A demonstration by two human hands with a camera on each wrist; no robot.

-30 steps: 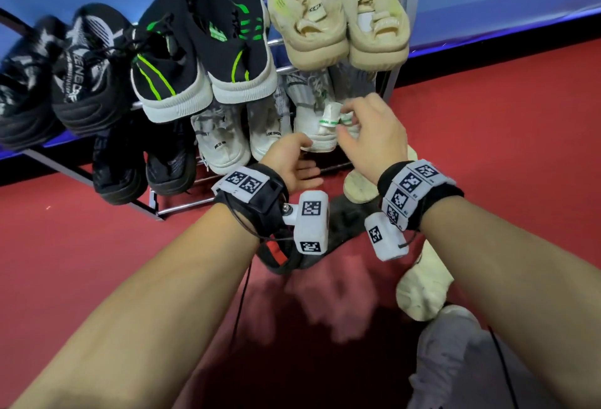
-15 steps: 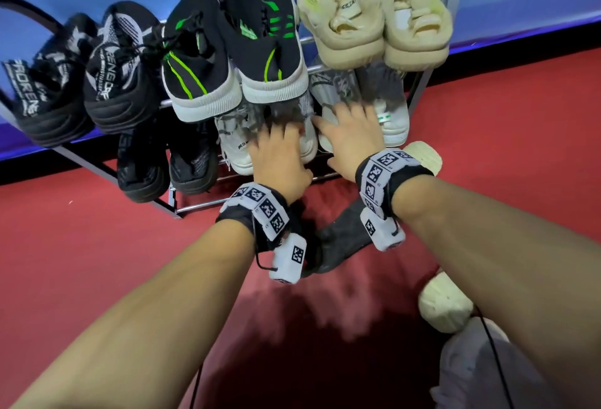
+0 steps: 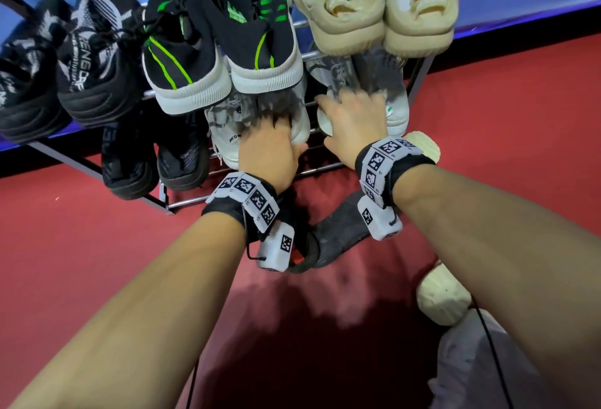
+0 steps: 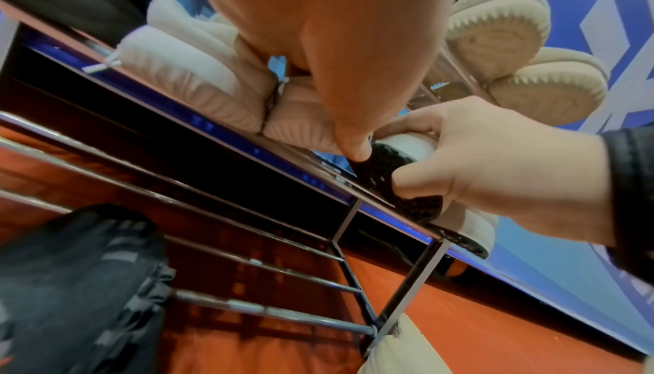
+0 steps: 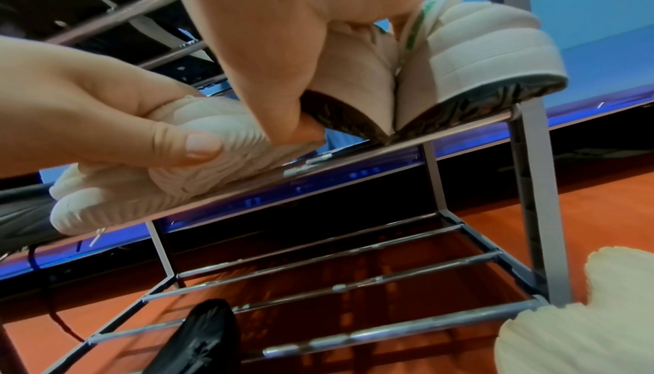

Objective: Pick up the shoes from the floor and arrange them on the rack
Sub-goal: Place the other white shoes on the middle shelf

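1. Two hands are on the rack's (image 3: 312,170) middle shelf: left hand (image 3: 270,151) grasps a white sneaker (image 3: 227,135).
2. Right hand (image 3: 354,122) grasps a white-green sneaker (image 5: 488,41) just beside it.

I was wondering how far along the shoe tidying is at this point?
Well along. The rack's top tier is full of black, green-striped and beige pairs. In hand: the left hand grips a white shoe on the middle tier, while the right hand grips a white shoe with green trim beside it. Left: a grey shoe and beige shoes on the floor.
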